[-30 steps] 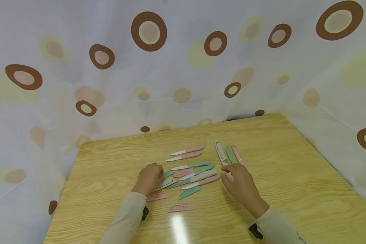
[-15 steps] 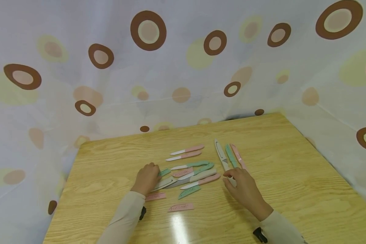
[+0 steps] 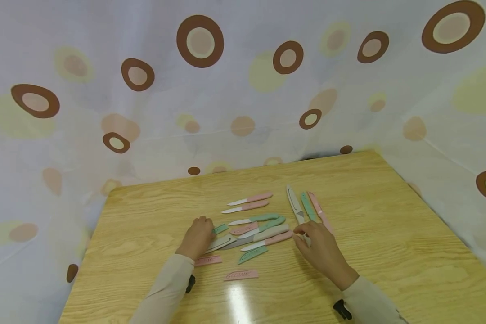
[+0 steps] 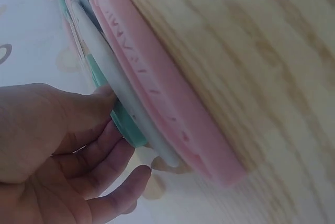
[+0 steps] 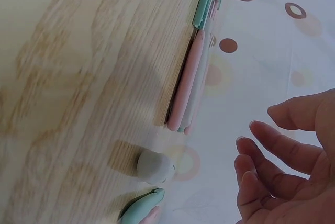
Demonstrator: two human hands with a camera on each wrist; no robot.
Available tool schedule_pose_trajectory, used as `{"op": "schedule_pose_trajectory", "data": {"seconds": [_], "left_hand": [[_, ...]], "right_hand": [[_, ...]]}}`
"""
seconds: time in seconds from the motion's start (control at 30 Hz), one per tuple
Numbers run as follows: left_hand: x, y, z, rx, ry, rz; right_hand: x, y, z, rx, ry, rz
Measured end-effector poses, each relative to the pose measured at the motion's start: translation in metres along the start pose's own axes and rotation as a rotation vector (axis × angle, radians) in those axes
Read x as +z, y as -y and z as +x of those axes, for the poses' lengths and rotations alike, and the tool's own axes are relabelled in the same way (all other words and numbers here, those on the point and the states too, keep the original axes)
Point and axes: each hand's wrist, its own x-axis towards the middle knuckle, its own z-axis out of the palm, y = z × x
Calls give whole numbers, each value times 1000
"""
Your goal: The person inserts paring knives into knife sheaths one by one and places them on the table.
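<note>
My left hand (image 3: 197, 237) is at the left end of the knife group. In the left wrist view its thumb and fingers pinch a green blade sheath (image 4: 128, 124). Beside that lie a beige sheath (image 3: 222, 243) and a pink sheath (image 4: 157, 88). My right hand (image 3: 324, 252) hovers over the table with loosely bent fingers, holding nothing, as the right wrist view shows. Nearest to it are a pink knife handle (image 3: 283, 237) and, partly hidden behind the hand, a sheathed beige knife (image 3: 294, 204). A green sheathed knife (image 3: 308, 207) and a pink sheathed knife (image 3: 317, 204) stand alongside.
Two bare pink knives (image 3: 259, 197) lie at the back. Green-handled knives (image 3: 263, 218) and a large beige-handled knife (image 3: 273, 231) overlap mid-table. Loose green (image 3: 253, 255) and pink (image 3: 240, 275) sheaths lie nearer the front of the wooden table (image 3: 389, 234). A patterned curtain surrounds its far sides.
My right hand has drawn back slightly, uncovering more of the right-hand pink knife's handle. The left hand has shifted a little left, showing more of the green sheath.
</note>
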Motion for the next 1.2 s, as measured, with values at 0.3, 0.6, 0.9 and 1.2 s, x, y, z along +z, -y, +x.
{"op": "schedule_pose_trajectory", "data": {"seconds": [0.3, 0.6, 0.9, 1.2], "left_hand": [[-2, 3, 1, 51, -144, -11], [-29, 2, -5, 107, -344, -135], [-34, 3, -18, 76, -301, -166], [-30, 3, -25, 97, -265, -229]], "right_hand": [[-1, 2, 8, -14, -11, 2], [6, 2, 28, -37, -40, 15], [20, 8, 53, 13, 83, -22], [50, 8, 86, -40, 247, -184]]}}
